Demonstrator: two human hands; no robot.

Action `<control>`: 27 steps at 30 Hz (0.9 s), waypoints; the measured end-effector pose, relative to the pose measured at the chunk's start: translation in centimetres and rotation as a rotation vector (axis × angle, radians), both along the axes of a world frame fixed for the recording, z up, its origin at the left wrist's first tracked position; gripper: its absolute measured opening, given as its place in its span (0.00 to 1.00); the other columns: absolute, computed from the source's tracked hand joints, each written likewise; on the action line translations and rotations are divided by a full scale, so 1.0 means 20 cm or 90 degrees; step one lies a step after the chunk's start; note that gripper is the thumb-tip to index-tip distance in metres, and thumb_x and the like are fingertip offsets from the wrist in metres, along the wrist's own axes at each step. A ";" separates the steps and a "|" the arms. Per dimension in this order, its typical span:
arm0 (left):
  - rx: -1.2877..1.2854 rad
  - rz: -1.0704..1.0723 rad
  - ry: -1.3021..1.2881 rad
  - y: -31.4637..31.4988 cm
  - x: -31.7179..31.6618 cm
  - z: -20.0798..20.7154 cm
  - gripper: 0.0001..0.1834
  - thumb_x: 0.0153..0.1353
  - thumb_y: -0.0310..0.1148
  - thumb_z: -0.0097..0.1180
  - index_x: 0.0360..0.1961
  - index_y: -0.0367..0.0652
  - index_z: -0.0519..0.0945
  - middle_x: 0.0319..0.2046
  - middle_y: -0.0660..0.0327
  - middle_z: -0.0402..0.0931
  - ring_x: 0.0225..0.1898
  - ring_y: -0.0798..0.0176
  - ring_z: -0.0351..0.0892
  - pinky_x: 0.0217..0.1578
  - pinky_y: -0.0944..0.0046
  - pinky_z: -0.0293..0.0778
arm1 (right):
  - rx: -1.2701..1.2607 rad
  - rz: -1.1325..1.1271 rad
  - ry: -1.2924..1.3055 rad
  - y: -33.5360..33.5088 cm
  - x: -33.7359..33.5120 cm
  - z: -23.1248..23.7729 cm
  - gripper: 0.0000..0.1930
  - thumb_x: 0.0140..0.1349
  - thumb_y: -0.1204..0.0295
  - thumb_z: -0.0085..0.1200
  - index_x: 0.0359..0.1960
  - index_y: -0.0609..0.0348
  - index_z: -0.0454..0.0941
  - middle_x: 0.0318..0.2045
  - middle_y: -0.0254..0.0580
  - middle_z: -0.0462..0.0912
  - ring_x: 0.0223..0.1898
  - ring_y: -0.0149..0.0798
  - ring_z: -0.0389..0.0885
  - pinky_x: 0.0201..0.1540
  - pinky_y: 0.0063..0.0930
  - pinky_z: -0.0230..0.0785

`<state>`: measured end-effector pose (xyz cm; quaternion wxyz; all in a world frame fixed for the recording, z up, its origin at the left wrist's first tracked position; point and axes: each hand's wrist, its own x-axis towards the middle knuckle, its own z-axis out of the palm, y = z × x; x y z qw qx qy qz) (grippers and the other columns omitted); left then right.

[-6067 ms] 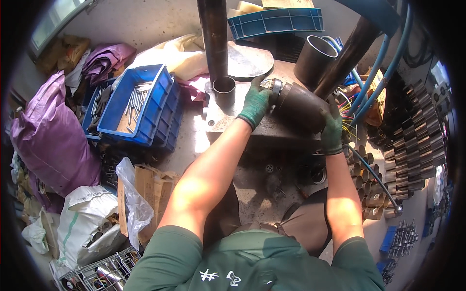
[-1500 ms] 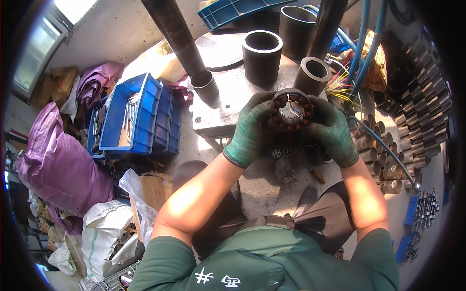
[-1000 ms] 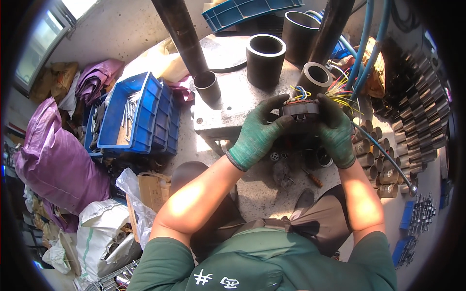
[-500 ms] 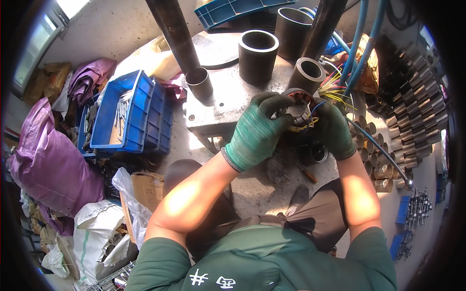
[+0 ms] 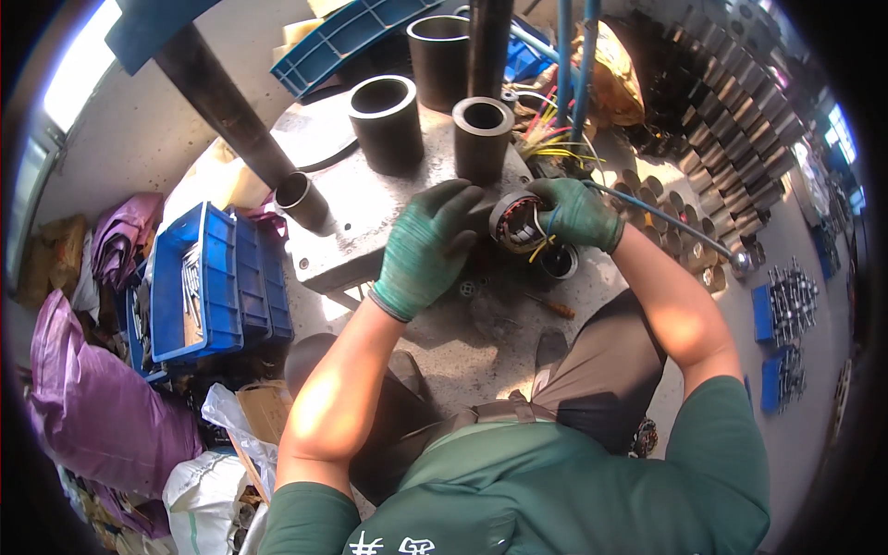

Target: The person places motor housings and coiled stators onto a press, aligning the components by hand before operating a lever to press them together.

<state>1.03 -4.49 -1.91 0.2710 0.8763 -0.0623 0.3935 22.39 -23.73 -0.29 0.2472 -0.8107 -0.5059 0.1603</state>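
My right hand (image 5: 581, 215), in a green and dark glove, holds a motor stator (image 5: 496, 225) by its right side. This metal ring shows reddish windings inside, and yellow, white and blue wires hang from it. To the left is my left hand (image 5: 418, 252), gloved alike; its fingers are spread with nothing between them, apart from the stator. Both hands are at the front edge of a metal press table (image 5: 344, 252). A dark thick-walled sleeve (image 5: 483, 148) stands just behind the stator. Below my right hand, a dark cylinder (image 5: 559, 263) shows its open end.
Wider dark sleeves (image 5: 387, 129) and a small thin ring (image 5: 302, 200) stand on the table, near a slanting column (image 5: 222, 111). Blue crates (image 5: 222, 287) with metal rods are at left. Stacked metal tubes (image 5: 740, 139) fill the right. A screwdriver (image 5: 552, 305) lies below.
My left hand has come off the stator and opened to its left. The stator, now in my right hand alone, has turned its opening toward the left. The whole view has shifted.
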 end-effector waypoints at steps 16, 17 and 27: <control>-0.112 -0.125 0.319 -0.05 0.04 -0.21 0.26 0.67 0.21 0.61 0.67 0.39 0.77 0.60 0.50 0.80 0.62 0.51 0.81 0.65 0.57 0.74 | -0.407 -0.754 0.063 -2.63 -0.63 -1.49 0.26 0.52 0.50 0.66 0.43 0.60 0.89 0.42 0.60 0.90 0.47 0.57 0.90 0.54 0.44 0.81; -0.081 -0.123 0.346 -0.07 0.03 -0.22 0.27 0.67 0.21 0.61 0.67 0.39 0.77 0.59 0.50 0.80 0.61 0.51 0.81 0.64 0.57 0.74 | -0.440 -0.790 0.097 -2.72 -0.77 -1.52 0.27 0.52 0.49 0.66 0.44 0.59 0.90 0.46 0.61 0.89 0.50 0.57 0.89 0.56 0.43 0.80; -0.058 -0.142 0.450 -0.11 0.02 -0.35 0.29 0.65 0.20 0.60 0.69 0.43 0.76 0.56 0.54 0.80 0.56 0.56 0.83 0.57 0.60 0.80 | 0.079 -1.441 0.442 -3.12 -1.46 -1.62 0.21 0.70 0.56 0.62 0.54 0.60 0.81 0.30 0.47 0.88 0.24 0.43 0.89 0.25 0.37 0.82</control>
